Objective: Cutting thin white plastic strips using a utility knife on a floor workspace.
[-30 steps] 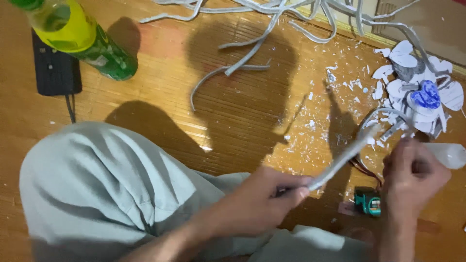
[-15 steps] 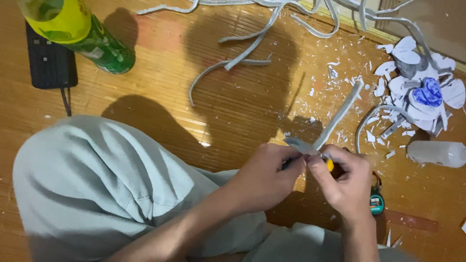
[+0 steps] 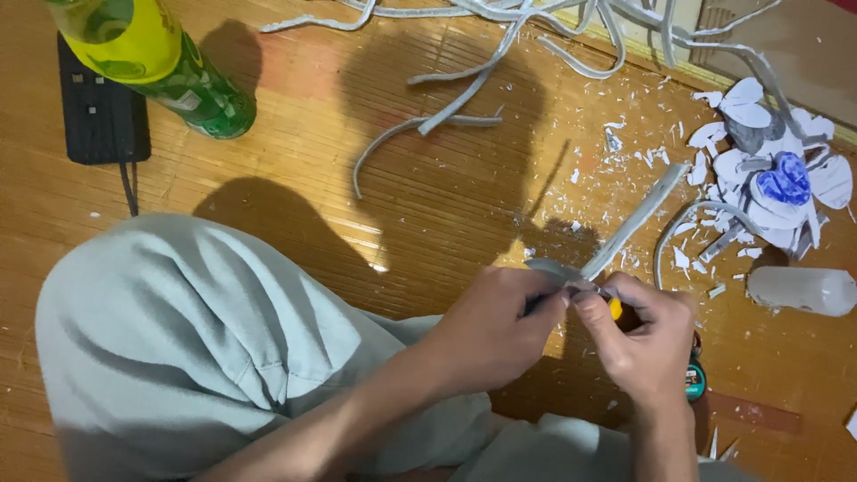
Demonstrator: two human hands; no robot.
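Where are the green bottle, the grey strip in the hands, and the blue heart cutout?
green bottle (image 3: 192, 89), head view, on its green lower body.
grey strip (image 3: 638, 219), head view, on the free middle stretch above the hands.
blue heart cutout (image 3: 786, 181), head view, on the heart's centre.

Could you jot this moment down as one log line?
left hand: grips grey strip end | right hand: pinches same end, yellow-handled tool partly hidden | floor: white scraps, green bottle
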